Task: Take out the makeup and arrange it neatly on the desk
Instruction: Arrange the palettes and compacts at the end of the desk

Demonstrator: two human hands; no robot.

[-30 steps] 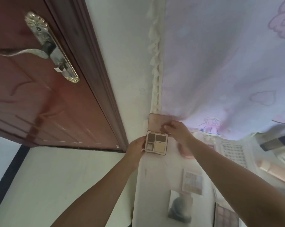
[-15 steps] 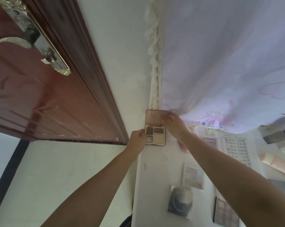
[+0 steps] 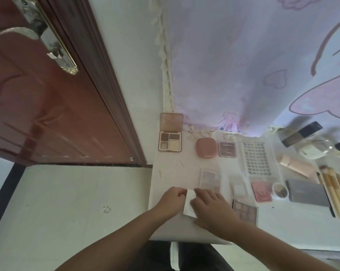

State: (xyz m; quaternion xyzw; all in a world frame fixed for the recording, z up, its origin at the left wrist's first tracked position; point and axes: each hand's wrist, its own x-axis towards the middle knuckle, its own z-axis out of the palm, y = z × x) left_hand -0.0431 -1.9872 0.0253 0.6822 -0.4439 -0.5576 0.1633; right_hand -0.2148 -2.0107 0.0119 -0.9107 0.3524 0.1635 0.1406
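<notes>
An open four-pan eyeshadow palette (image 3: 170,140) stands at the desk's far left corner, its lid propped up, with no hand on it. Near the front edge, my left hand (image 3: 172,199) and my right hand (image 3: 210,205) both hold a small flat silvery compact (image 3: 189,202). The left fingers pinch its left edge; the right hand covers most of it. A pink round-cornered compact (image 3: 206,150), several eyeshadow palettes (image 3: 211,178), a lash tray (image 3: 259,159) and brushes (image 3: 333,194) lie spread across the white desk (image 3: 169,173).
A brown door (image 3: 53,106) with a metal handle stands to the left of the desk. A lilac printed curtain (image 3: 233,65) hangs behind it. Bottles and a jar (image 3: 310,148) crowd the far right. The floor (image 3: 77,202) lies below on the left.
Both hands let go of the four-pan palette at the far corner and came back to the front edge, where they now hold the silvery compact. The camera tilted down.
</notes>
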